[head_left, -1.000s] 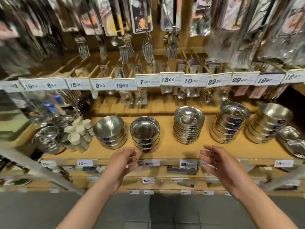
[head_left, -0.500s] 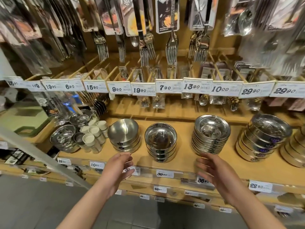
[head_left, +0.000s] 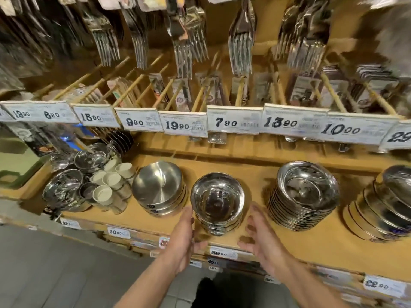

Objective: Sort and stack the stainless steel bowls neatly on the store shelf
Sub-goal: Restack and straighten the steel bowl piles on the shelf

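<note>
The small bowl stack (head_left: pixel 216 203) is flanked by the left hand (head_left: pixel 183 238) and right hand (head_left: pixel 263 238), both spread, apparently empty; blur obscures contact. It should be gripped evenly at both sides.

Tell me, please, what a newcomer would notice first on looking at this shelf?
Most likely the two open hands, the left hand and right hand, flanking a short stack of shiny steel bowls at the front middle of the wooden shelf. Next, the taller stack of shallow dishes to its right and the matte bowl stack to its left. Above runs a row of white price tags, with packaged forks hanging overhead.
</note>
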### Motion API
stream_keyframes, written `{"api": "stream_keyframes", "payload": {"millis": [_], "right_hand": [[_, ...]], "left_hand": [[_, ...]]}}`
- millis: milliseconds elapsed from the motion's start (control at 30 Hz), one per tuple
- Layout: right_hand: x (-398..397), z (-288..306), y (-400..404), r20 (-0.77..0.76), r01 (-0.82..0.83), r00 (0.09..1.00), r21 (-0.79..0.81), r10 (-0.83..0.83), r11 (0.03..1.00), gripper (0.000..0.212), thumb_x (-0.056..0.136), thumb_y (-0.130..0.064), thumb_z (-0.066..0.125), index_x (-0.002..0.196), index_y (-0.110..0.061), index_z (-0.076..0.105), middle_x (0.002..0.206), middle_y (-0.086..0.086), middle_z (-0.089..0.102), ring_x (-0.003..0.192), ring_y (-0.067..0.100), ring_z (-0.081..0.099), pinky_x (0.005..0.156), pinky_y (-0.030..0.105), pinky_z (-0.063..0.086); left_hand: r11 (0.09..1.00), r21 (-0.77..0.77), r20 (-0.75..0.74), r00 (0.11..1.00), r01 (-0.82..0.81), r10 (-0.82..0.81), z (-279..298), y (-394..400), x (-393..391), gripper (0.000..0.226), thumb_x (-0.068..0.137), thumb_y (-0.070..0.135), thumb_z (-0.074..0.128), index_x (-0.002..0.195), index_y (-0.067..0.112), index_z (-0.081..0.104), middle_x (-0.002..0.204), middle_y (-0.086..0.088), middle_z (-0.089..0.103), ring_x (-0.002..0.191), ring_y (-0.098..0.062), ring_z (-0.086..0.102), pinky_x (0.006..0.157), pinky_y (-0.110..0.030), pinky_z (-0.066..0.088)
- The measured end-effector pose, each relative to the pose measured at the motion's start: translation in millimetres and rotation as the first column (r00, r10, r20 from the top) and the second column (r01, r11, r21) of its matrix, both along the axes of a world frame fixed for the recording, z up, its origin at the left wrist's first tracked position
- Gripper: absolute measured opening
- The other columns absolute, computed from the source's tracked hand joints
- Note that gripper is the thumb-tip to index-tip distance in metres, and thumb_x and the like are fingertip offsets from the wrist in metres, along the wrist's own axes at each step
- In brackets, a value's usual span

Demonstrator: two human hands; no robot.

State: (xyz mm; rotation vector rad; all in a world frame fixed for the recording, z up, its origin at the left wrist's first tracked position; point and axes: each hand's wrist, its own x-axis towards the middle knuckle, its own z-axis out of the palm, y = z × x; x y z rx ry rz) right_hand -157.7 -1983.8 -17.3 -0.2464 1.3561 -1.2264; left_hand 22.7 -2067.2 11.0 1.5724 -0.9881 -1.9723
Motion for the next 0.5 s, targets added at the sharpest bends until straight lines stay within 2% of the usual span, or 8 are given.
{"api": "stream_keyframes", "payload": {"millis": [100,133,200,267,300,400,433,500], "right_hand": [[11,3,-19,-0.007,0.009,1.0,-0.038,-0.009,0.999,0.03,0.099,-0.06,0.043,0.126,-0.059,0.055,0.152,-0.013,0.047,0.137,0.014,0.046,0.099,0.048,0.052],[10,3,-26,-0.014,0.028,0.999,-0.048,-0.029,0.998,0.029,0.101,-0.055,0.042,0.126,-0.057,0.057,0.149,-0.013,0.051,0.136,0.014,0.048,0.102,0.051,0.05],[5,3,-41,-0.025,0.068,0.997,-0.049,-0.069,0.996,0.036,0.104,-0.049,0.043,0.139,-0.046,0.05,0.151,-0.006,0.05,0.138,0.021,0.047,0.11,0.056,0.044],[-3,1,-58,-0.045,0.096,0.994,-0.042,-0.098,0.994,0.039,0.106,-0.045,0.041,0.143,-0.036,0.048,0.149,0.0,0.051,0.134,0.025,0.05,0.111,0.053,0.044],[-8,-1,-66,-0.057,0.103,0.993,-0.042,-0.105,0.994,0.041,0.106,-0.045,0.04,0.145,-0.032,0.048,0.149,0.002,0.051,0.133,0.027,0.051,0.111,0.052,0.044],[-18,-3,-87,-0.079,0.115,0.99,-0.042,-0.118,0.992,0.044,0.105,-0.048,0.041,0.14,-0.024,0.053,0.144,0.006,0.056,0.131,0.029,0.055,0.112,0.054,0.044],[-21,-3,-92,-0.086,0.124,0.988,-0.036,-0.127,0.992,0.043,0.104,-0.05,0.042,0.135,-0.024,0.057,0.139,0.006,0.061,0.127,0.027,0.058,0.11,0.053,0.047],[-24,-3,-102,-0.101,0.153,0.983,-0.017,-0.153,0.988,0.04,0.102,-0.054,0.045,0.125,-0.026,0.064,0.126,0.003,0.069,0.116,0.022,0.065,0.097,0.043,0.056]], "left_hand": [[1.0,-0.006,-0.019,1.0,0.007,-0.008,-9,-9,-9,0.045,0.102,0.062,0.034,0.125,0.035,0.061,0.097,0.016,0.078,0.086,-0.009,0.076,0.065,-0.028,0.059],[1.0,-0.006,-0.026,1.0,0.002,-0.002,-10,-16,-12,0.044,0.103,0.061,0.034,0.125,0.034,0.062,0.096,0.016,0.078,0.085,-0.008,0.076,0.063,-0.026,0.058],[1.0,-0.001,-0.05,0.999,-0.002,0.002,-8,-31,-18,0.041,0.103,0.058,0.036,0.117,0.032,0.065,0.089,0.014,0.079,0.077,-0.007,0.076,0.062,-0.027,0.058],[1.0,0.026,-0.067,0.998,0.001,0.001,-8,-48,-25,0.041,0.104,0.055,0.036,0.105,0.028,0.068,0.078,0.014,0.078,0.067,-0.004,0.073,0.069,-0.03,0.056],[0.999,0.036,-0.063,0.998,0.013,-0.011,-8,-56,-30,0.041,0.104,0.055,0.036,0.102,0.028,0.067,0.075,0.016,0.077,0.068,-0.003,0.072,0.075,-0.032,0.055],[0.998,0.043,-0.056,0.998,0.044,-0.041,-6,-78,-45,0.039,0.104,0.055,0.036,0.105,0.032,0.067,0.088,0.013,0.078,0.098,-0.011,0.068,0.098,-0.041,0.053],[0.998,0.052,-0.064,0.997,0.037,-0.033,-4,-84,-50,0.04,0.104,0.055,0.036,0.107,0.032,0.068,0.097,0.009,0.077,0.107,-0.016,0.065,0.1,-0.042,0.053],[0.998,0.045,-0.078,0.997,0.032,-0.028,-1,-94,-58,0.046,0.105,0.055,0.035,0.097,0.032,0.075,0.098,0.006,0.077,0.11,-0.02,0.062,0.084,-0.035,0.054]]}}
